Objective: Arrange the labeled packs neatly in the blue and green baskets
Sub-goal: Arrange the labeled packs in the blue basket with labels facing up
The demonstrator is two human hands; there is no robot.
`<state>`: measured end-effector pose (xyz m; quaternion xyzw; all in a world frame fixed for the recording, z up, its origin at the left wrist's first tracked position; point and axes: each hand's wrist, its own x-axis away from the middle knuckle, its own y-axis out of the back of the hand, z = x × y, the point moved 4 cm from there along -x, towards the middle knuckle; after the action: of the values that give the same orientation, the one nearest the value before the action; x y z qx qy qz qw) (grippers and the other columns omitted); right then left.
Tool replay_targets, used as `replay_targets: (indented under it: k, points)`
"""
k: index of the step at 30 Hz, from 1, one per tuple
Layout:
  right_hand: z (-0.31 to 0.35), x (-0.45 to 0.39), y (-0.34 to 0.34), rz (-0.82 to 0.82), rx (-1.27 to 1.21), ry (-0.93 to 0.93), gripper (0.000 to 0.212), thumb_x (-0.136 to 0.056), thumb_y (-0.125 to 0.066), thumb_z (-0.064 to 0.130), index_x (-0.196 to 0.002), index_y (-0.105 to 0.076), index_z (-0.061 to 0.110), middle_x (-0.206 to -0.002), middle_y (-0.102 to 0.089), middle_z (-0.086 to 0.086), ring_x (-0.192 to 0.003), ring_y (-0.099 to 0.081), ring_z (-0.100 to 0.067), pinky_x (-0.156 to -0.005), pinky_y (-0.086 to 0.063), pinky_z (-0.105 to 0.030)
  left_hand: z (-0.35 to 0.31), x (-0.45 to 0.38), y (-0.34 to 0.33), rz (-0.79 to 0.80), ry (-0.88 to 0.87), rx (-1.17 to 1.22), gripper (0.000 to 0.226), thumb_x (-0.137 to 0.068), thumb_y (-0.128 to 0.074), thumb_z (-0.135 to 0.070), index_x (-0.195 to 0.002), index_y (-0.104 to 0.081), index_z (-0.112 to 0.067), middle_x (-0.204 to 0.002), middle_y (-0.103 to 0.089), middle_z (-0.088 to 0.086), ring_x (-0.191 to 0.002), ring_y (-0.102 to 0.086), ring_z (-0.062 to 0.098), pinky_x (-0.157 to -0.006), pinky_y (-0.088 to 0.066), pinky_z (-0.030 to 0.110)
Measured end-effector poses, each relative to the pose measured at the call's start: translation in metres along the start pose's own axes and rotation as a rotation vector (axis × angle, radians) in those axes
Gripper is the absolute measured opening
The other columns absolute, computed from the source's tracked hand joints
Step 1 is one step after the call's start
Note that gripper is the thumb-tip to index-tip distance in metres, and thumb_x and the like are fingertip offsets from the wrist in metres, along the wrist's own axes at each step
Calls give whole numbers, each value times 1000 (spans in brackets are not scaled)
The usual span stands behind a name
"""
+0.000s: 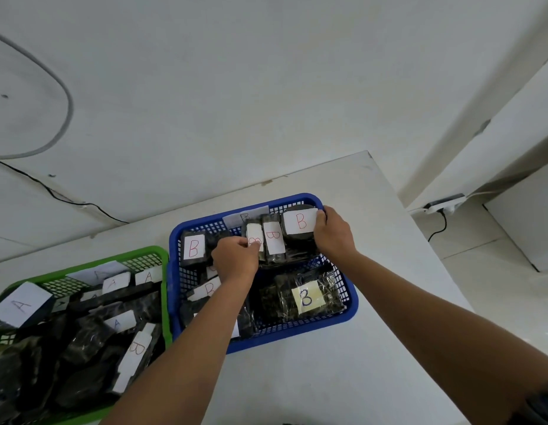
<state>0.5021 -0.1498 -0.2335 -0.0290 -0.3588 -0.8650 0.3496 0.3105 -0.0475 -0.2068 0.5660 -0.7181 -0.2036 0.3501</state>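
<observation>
In the blue basket, the left hand pinches one upright B pack; the right hand grips another B-labelled pack. Light, crinkly, probably slippery; hold the edges.

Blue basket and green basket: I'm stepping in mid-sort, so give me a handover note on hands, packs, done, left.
Left hand: pinching an upright B pack in the blue basket.
Right hand: gripping the round B pack at the far right corner.
Done: several B packs stand along the far wall; A packs fill the green basket.
Left: a stray B pack lies in the green basket; the yellow-label B pack lies flat.
</observation>
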Motion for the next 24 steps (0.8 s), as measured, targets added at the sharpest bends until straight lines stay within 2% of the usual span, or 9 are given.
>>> replay_targets:
  k: [2, 5, 7, 9, 11, 12, 14, 18, 24]
  points:
    - [0, 1, 0, -1, 6, 6, 34, -106, -27, 36, -118, -53, 18, -97, -63, -5, -82, -58, -19, -71, -48, -37, -3, 2, 1, -1, -11, -60, 19, -84, -79, -26, -68, -72, -19, -54, -54, -13, -48, -47, -1, -44, -29, 14]
    - [1, 3, 2, 11, 9, 16, 33, -107, -27, 36, -116, -53, 17, -99, -64, -7, -87, -60, -22, -73, -52, -39, -5, 5, 3, 10, -58, -112, 30, -85, -77, -26, -59, -63, -20, -52, -50, -11, -49, -48, 1, -44, -29, 16]
    - [5, 7, 4, 23, 21, 34, 32, -107, -28, 37, -115, -51, 16, -103, -64, -9, -93, -62, -25, -75, -53, -39, -6, 6, 8, 21, -124, -134, 25, -87, -75, -28, -69, -68, -12, -61, -57, -6, -55, -53, 6, -47, -34, 18]
    - [12, 13, 5, 24, 83, 88, 38, -106, -31, 40, -128, -47, 14, -123, -61, -12, -114, -59, -30, -90, -53, -45, -8, 9, 21, 25, -242, -167, 21, -90, -71, -30, -80, -68, -11, -74, -64, -1, -68, -61, 15, -53, -41, 22]
    - [22, 22, 5, -14, 214, 185, 52, -105, -33, 42, -149, -34, 15, -152, -43, -10, -140, -40, -29, -111, -41, -48, -5, 11, 39, 22, -369, -206, 18, -93, -67, -31, -98, -70, -14, -96, -69, 3, -89, -64, 22, -67, -49, 29]
    - [30, 29, 4, -49, 275, 251, 57, -104, -34, 43, -154, -29, 15, -158, -35, -9, -146, -31, -27, -116, -34, -46, -1, 12, 50, 23, -411, -222, 25, -93, -66, -30, -111, -70, -13, -109, -69, 5, -102, -62, 23, -77, -51, 33]
    - [49, 42, -2, -86, 363, 395, 59, -104, -37, 43, -155, -29, 15, -160, -33, -9, -148, -27, -25, -119, -29, -44, 10, 12, 75, 7, -467, -249, 37, -94, -65, -30, -126, -66, -11, -127, -65, 6, -119, -56, 24, -95, -50, 38]
    - [90, 75, -41, 23, 450, 586, 59, -104, -36, 45, -155, -27, 17, -161, -31, -10, -149, -24, -28, -120, -26, -47, 47, 11, 131, -68, -557, -369, 38, -94, -64, -28, -127, -66, -10, -131, -64, 8, -122, -55, 25, -104, -45, 41]
    - [139, 142, -117, 201, 488, 848, 58, -104, -39, 42, -155, -27, 19, -160, -32, -8, -148, -26, -26, -120, -25, -46, 111, 24, 202, -162, -543, -499, 36, -92, -67, -29, -123, -69, -12, -131, -63, 9, -124, -55, 29, -108, -38, 49]
